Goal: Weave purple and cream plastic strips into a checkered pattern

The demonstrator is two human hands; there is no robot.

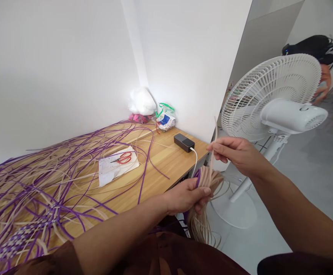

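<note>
My left hand is wrapped round a bundle of flat beige and purple weaving strips at the table's right front edge. The bundle's long ends hang down below that hand. Between thumb and fingers, my right hand pinches one beige strip just above the bundle. The strip's tip sticks up past the fingers, and its lower part runs down to the bundle. On the left of the table lies a partly woven purple and white checked piece, with many loose strips spreading from it.
Red-handled scissors lie on a white paper on the wooden table. A black power bank with a white cable sits near the right edge. Plastic bags stand in the corner. A white fan is at the right.
</note>
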